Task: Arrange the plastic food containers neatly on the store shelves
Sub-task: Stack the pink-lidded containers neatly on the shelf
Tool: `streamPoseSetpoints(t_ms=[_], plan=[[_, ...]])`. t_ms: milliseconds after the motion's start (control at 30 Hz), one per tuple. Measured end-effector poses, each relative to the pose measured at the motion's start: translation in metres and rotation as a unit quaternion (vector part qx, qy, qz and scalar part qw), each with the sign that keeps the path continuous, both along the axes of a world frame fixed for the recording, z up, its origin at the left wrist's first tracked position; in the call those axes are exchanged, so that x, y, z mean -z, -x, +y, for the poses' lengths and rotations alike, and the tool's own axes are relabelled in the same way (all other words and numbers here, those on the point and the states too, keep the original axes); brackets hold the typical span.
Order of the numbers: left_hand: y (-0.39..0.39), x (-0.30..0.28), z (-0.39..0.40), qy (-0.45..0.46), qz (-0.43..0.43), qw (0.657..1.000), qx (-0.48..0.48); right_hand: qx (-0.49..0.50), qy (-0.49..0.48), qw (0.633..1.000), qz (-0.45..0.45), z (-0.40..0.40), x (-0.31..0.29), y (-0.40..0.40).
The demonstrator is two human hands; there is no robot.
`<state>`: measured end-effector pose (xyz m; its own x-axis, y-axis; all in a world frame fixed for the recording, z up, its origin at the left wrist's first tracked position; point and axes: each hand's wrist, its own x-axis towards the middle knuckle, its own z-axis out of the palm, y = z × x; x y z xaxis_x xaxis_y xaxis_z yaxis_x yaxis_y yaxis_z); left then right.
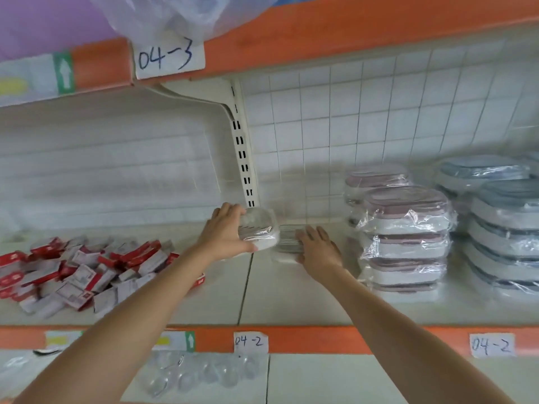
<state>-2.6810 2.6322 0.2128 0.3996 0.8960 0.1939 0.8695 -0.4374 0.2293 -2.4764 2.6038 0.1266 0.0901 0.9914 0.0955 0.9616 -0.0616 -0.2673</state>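
My left hand [226, 233] grips a wrapped white food container [259, 228], tilted and lifted off the shelf [291, 293] near the slotted upright. Just right of it a second wrapped container [287, 244] lies flat on the shelf, and my right hand [319, 249] rests on its right side with fingers spread. Further right stand two stacks of pink-lidded wrapped containers [404, 237] and stacks of grey-blue-lidded containers [501, 228].
A heap of red and white small boxes [84, 272] covers the shelf's left part. The slotted upright [243, 158] stands behind my left hand. Clear plastic items [201, 374] lie on the lower shelf. An orange edge with a 04-3 label [166, 56] runs overhead.
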Motion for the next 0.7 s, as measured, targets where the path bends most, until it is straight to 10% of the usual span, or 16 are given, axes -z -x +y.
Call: streamPoseSetpoints(t_ms=[333,700], plan=[[-0.044,0.01,0.059,0.006,-0.028,0.991,0.132,0.01,-0.007,0.989,0.147,0.023,-0.065,-0.007],[-0.037,0.031,0.081,0.098,0.007,0.975,0.198,-0.008,0.007,0.999,-0.035,0.016,-0.064,-0.007]])
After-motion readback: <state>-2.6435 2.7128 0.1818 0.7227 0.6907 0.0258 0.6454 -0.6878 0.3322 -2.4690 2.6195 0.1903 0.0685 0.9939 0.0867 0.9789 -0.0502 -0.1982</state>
